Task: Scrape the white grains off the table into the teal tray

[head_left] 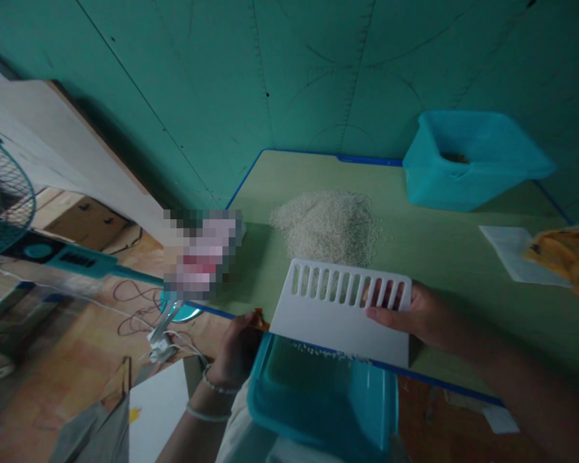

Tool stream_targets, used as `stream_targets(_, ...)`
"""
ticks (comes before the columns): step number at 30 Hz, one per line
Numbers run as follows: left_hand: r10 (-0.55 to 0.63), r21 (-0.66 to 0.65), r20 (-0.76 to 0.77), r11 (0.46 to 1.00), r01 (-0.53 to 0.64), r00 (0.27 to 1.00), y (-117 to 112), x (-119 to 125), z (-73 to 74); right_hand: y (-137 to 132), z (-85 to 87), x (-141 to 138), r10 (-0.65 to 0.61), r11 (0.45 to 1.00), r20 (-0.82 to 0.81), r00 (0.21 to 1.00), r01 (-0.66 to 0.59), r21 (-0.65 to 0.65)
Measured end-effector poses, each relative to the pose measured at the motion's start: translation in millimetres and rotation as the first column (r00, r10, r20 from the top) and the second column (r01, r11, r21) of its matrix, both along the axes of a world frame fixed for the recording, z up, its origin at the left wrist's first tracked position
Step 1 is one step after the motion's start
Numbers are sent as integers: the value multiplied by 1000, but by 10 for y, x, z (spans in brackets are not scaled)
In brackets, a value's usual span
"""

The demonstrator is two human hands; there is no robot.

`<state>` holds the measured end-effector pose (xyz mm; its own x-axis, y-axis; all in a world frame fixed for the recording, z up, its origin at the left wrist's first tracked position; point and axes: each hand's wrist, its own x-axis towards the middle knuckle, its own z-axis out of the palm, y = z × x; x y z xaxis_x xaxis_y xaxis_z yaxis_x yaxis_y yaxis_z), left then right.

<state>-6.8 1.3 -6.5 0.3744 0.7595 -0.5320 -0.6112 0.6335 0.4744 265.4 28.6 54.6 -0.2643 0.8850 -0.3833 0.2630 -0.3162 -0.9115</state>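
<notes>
A white plastic divider plate (338,325) with a row of slots is tilted at the table's front edge. My right hand (417,315) grips its right end, the thumb on the near face and fingers behind the slots. Behind the plate lies a heap of rice-like grains (330,222). Some loose grains show along the plate's lower edge, above a turquoise tub (325,411) below the table edge. My left hand (238,344) is closed beside the tub's left rim, next to a small orange piece (259,319); what its fingers hold is hidden.
A turquoise bin (463,186) stands at the table's back right. An orange cloth (567,257) and a white sheet (511,254) lie on the right. A pixelated item (202,257) sits at the left edge. A fan (62,254) and cables (130,308) are on the left.
</notes>
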Motion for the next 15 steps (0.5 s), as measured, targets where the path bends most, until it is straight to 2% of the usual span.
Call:
stream_targets(6,-29,-22,-14,999,28,999,4,-1,26,-2,5,-12,22,999,-33,999,-23,-29)
stream_targets(10,16,2,38,1000,-17,999,8,4,-14,-25,36,-31,39,997,-66,997,-43,-64)
stream_targets(15,25,-34,51,999,-24,998,8,14,-28,-24,53,-29,-54,996,-93,994,46,-79)
